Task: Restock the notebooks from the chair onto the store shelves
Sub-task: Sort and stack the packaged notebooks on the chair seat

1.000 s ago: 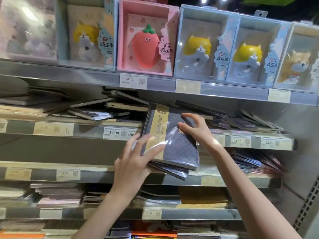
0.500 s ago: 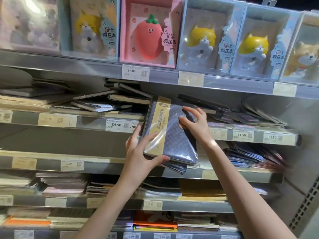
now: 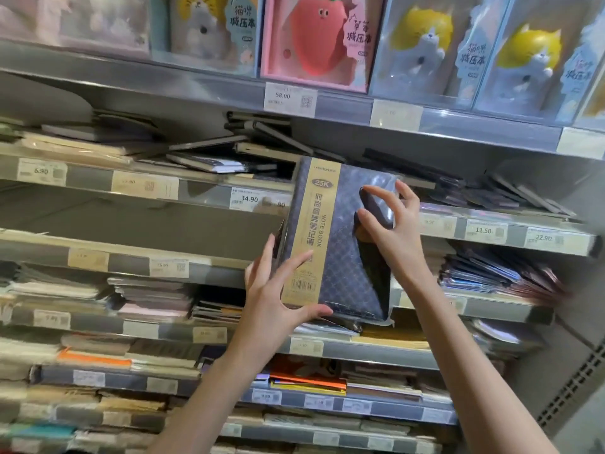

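A stack of dark blue notebooks (image 3: pixel 337 257) with a tan band reading "NOTE BOOK", wrapped in clear plastic, stands nearly upright in front of the shelves. My left hand (image 3: pixel 271 309) grips its lower left corner, thumb across the front bottom edge and fingers along the left side. My right hand (image 3: pixel 396 237) lies on the cover's right half, thumb and forefinger pinching the dark clasp (image 3: pixel 376 208) while the other fingers spread past the right edge. Behind the stack is the second shelf (image 3: pixel 203 191), which holds loose dark notebooks (image 3: pixel 248 149).
Boxed squishy-toy notebooks (image 3: pixel 314 37) line the top shelf. Lower shelves (image 3: pixel 327 347) hold flat piles of thin notebooks. A tilted pile of dark notebooks (image 3: pixel 510 191) lies at the right of the second shelf. Price tags (image 3: pixel 288 98) run along the rails.
The notebook stack has risen and tipped more upright against the second shelf. My right hand slid from the top right edge onto the clasp. My left hand moved to the bottom corner.
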Demonstrator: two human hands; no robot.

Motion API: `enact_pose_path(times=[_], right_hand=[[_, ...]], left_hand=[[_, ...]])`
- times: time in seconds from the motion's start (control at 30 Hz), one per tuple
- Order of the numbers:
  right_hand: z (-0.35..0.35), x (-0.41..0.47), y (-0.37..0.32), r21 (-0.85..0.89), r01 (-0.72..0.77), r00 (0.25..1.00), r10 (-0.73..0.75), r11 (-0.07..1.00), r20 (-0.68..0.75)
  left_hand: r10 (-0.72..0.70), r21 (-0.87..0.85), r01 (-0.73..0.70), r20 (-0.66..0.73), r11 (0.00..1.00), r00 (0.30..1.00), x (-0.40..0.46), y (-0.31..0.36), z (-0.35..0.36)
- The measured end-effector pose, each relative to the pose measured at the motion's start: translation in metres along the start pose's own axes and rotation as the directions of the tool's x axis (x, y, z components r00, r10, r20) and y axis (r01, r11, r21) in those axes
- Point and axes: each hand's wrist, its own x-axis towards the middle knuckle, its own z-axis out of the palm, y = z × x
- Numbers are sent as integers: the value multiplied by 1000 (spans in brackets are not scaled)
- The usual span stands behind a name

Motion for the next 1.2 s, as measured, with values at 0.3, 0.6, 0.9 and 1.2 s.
enact_pose_path(times=[0.3,0.6,0.9,1.2], right_hand=[[72,-103,9,-4,-73,983,73,997,169],[159,-256,67,-74,-288,893,295,955,339],[284,-446,194,-164,-575,613,555,802,562],[335,-541,272,-264,-653,487,661,710,571]], left_hand=[[-209,6,209,45,978,977,-112,-60,-29],[-463,5,469,170,883,870,-253,-154,-32],[-780,96,790,267,606,566,-409,-300,-1],[-875,99,896,288,432,390,-476,-382,27]])
